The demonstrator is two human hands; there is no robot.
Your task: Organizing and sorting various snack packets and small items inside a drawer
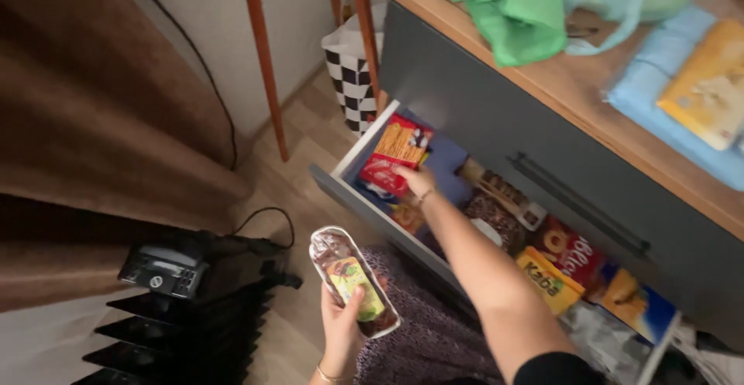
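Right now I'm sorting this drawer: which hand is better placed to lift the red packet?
Right. The right hand already grips the red packet in the drawer; the left hand holds a clear packet.

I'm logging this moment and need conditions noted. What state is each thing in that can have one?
Lower drawer: pulled open, full of snack packs.
Upper drawer: shut.
Right hand: reaching into the open drawer, gripping the red snack pack.
Left hand: holding a clear wrapped tray, sealed.
Green cloth: crumpled on the cabinet top.
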